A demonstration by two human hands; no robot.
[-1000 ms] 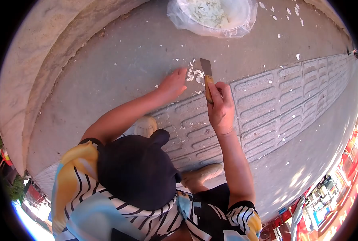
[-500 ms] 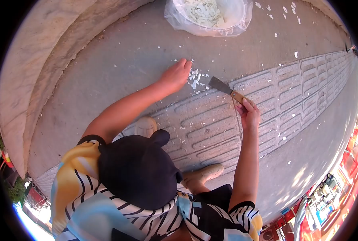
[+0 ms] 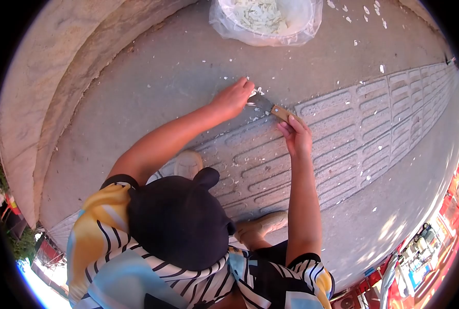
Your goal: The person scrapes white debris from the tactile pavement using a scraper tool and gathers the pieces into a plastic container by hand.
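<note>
head cam | above person, facing steeply down | close over pavement (image 3: 188, 67) | fisheye

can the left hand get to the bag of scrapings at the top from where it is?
Probably yes. The left hand rests by the scraper blade, and only bare pavement with a few flakes lies between it and the plastic bag; it would need a forward stretch.

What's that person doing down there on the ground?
A person is crouched over the pavement. The right hand holds a scraper by its wooden handle, blade low against the ground. The left hand rests beside the blade, by a small heap of white flakes. A bag-lined bowl holding more flakes sits further off.
</note>
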